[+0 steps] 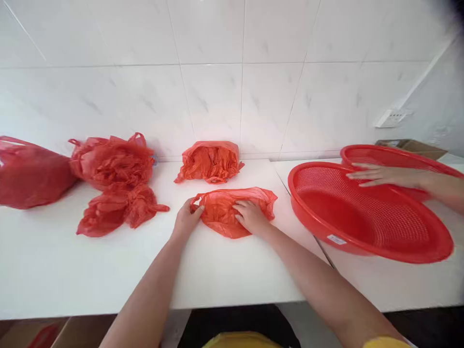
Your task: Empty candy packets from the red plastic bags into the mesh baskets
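Observation:
A thin red plastic bag [224,227] lies on the white table in front of me, its wide mouth turned upward and crumpled plastic inside. At its left corner my left hand [186,220] is closed, pinching the edge between thumb and fingers. My right hand [252,217] rests on the right half of the mouth, fingers spread and touching the crumpled plastic; its thumb is partly hidden. Just behind, near the wall, sits another red bag [210,162] stuffed with crumpled red plastic.
To the left stand a full red bag [32,176], a heaped bag of red plastic [112,162] and loose crumpled bags [119,208]. Red baskets [326,237] occupy the right side, where another person's hand [389,176] reaches over them. A tiled wall [213,106] bounds the table [145,275].

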Tool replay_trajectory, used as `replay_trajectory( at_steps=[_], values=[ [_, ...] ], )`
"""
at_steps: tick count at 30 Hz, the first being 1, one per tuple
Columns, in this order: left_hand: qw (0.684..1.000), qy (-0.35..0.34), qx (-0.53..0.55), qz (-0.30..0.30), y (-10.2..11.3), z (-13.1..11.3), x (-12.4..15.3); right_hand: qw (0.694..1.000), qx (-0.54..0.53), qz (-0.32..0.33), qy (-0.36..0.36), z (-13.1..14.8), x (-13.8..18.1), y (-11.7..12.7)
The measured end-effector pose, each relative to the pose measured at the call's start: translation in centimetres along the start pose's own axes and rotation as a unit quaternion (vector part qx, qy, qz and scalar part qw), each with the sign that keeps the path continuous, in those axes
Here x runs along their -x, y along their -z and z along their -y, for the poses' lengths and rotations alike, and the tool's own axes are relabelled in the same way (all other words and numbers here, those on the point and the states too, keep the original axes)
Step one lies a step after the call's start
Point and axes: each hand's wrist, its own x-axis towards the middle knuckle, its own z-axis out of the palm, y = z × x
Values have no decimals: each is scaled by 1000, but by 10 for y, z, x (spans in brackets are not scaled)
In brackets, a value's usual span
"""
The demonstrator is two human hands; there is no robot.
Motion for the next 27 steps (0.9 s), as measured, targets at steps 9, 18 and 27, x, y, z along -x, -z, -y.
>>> replay_trajectory(
  at_steps=[9,18,27],
  values=[
    [1000,-14,7,4,3,-2,2,1000,5,3,3,0,1,5],
    [1000,-14,6,-1,-7,-1,-1,1000,8,0,6,-12,1,4],
    [1000,-6,18,-5,-7,-1,0,993,69,-76,64,3,5,11]
  ],
)
